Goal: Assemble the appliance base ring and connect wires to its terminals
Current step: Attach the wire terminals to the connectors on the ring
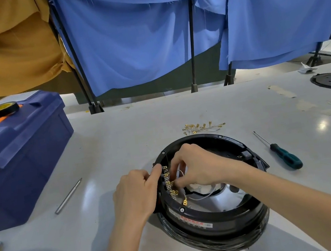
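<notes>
While left hand point(136, 194) grips base ring point(217, 221) rim, right hand point(196, 165) pinches wire point(180, 173) at terminal row point(169, 184); ring flat, opening up.

Left grip point(137, 192) clamps the base ring point(217, 217) wall, fingers curled. Right grip point(196, 165), just beside it, pinches a connector point(172, 182) with bent fingertips. Both forearms bare, extended.

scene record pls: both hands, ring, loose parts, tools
left hand: grips base ring at its left rim
right hand: pinches wire connector at terminal row inside ring
base ring: lying on table
spare connectors: loose pile beyond ring
screwdriver: on table, right of ring
metal bit: on table, left of ring
toolbox: far left, tape roll on lid
</notes>
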Tool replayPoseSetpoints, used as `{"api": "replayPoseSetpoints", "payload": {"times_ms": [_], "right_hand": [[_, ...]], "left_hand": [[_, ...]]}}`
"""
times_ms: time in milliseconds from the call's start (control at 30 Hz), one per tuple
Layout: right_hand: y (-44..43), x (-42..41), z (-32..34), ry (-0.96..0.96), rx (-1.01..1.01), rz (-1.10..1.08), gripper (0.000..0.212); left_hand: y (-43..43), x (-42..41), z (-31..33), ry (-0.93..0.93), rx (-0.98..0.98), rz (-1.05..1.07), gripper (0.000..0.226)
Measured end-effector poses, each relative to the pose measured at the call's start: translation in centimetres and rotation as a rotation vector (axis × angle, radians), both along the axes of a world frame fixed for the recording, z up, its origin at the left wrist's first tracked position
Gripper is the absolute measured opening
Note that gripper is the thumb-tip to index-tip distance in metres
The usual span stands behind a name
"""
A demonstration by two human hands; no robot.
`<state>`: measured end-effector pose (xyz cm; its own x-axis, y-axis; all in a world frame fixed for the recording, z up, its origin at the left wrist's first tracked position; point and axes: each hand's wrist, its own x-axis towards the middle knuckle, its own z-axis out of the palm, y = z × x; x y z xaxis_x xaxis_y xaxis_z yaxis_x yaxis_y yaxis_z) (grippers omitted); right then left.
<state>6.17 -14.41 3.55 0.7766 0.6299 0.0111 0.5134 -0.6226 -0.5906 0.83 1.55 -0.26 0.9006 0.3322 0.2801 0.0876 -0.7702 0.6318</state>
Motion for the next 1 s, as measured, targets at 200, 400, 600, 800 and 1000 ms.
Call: {"api": "replayPoseSetpoints", "payload": {"times_ms": [200, 400, 600, 800, 1000], "right_hand": [[0.1, 0.2, 0.1, -0.034, -0.04, 0.027, 0.013], [0.0, 0.3, 0.1, -0.056, -0.019, 0.048, 0.007], [0.4, 0.8, 0.6, -0.084, -0.122, 0.087, 0.012], [0.1, 1.1, 0.3, -0.055, -0.075, 0.097, 0.007], [0.1, 1.6, 0.1, -0.021, -0.032, 0.125, 0.006]], "left_hand": [[-0.1, -0.2, -0.5, -0.028, 0.0, 0.015, 0.062], [-0.5, -0.2, -1.1, -0.08, -0.008, 0.042, 0.059], [-0.5, -0.4, -1.5, -0.09, -0.089, 0.047, 0.059], [-0.8, -0.5, -1.6, -0.114, -0.16, 0.056, 0.059], [-0.8, -0.5, -1.6, -0.125, -0.172, 0.053, 0.06]]}}
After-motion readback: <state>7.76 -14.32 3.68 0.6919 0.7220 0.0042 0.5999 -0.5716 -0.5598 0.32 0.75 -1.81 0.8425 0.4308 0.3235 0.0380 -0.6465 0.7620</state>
